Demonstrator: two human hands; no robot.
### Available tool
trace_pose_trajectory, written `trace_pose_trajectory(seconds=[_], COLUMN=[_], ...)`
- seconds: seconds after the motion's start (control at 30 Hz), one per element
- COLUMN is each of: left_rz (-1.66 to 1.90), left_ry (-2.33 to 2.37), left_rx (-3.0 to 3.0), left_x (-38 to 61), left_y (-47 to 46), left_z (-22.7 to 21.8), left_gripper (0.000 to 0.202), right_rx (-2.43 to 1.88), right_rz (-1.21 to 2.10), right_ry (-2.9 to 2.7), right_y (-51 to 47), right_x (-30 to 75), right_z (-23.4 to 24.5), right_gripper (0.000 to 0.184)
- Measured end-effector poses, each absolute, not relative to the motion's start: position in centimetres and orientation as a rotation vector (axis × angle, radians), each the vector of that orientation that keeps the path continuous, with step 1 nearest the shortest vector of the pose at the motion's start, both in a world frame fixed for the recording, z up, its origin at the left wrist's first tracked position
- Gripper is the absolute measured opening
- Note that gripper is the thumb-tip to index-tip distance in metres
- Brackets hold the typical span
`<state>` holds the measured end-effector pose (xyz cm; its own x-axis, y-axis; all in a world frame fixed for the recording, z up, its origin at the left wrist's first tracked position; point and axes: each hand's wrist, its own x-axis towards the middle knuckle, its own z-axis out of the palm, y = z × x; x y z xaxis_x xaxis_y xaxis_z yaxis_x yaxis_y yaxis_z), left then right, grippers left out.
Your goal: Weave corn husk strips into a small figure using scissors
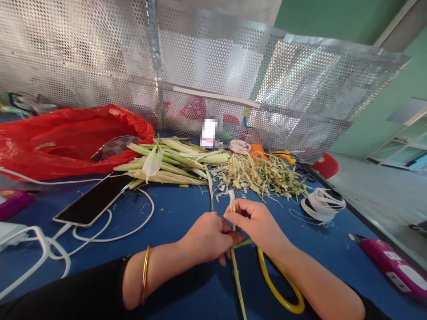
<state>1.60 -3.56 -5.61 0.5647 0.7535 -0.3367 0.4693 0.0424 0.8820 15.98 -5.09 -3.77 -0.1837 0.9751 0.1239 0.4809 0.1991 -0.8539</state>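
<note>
- Black sleeves of soft, dull cloth enter from the bottom corners; a smooth, shiny gold bangle rings the left wrist.
- Pale green-yellow strip, thin, flat and fibrous, runs from the bottom edge up into both hands, over the middle of the table; its whitish, folded-looking top pokes above the right fingertips.
- Left hand: fingers curled inward, thumb and forefinger drawn together on the strip, with a short greenish end sticking out to the right.
- Right hand: thumb and forefinger pinched on the strip just below its pale top, the other fingers bent loosely.
- Yellow hoop, thick, round and glossy, curves below the right forearm; its upper part is hidden.
- Husks, long, ribbed and leafy, lie heaped beyond the hands, against crinkled red plastic, a bag.
- Scraps, dry, shredded and tangled, spread to their right.
- White thread is wound in loose bands around a dark core, near the table's right edge.
- Glassy black phone lies flat at left, a smooth white cable looping beside it.
- Matte blue table underneath; silvery screen behind, punched with small holes.
</note>
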Motion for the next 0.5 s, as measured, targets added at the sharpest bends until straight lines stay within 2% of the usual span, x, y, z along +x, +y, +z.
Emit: trace_pose_trajectory(seconds=[0.13,0.23,0.33,0.5], left_rz=[0.322,0.419,0.527,0.677], left_ry=[1.109,1.101,1.092,1.088], left_rx=[1.422,1.273,1.129,0.956], left_x=[1.6,1.4,1.1,1.0], left_y=[-3.2,-2.6,-2.2,-2.0], left_z=[-5.2,-4.7,-4.4,-4.6], left_gripper=[0.039,0.035,0.035,0.037], right_rx=[-1.295,-1.155,-1.016,-1.02], right_rz=[0.489,0.065,-0.265,-0.615], right_ry=[-1.773,-1.971,-2.181,-2.295], right_y=[-5.9,-6.5,-6.8,-7.1], right_x=[15.9,15.8,15.6,15.4], right_z=[-3.5,-3.7,-4.0,-4.4], right_gripper=[0.016,0.009,0.012,0.015])
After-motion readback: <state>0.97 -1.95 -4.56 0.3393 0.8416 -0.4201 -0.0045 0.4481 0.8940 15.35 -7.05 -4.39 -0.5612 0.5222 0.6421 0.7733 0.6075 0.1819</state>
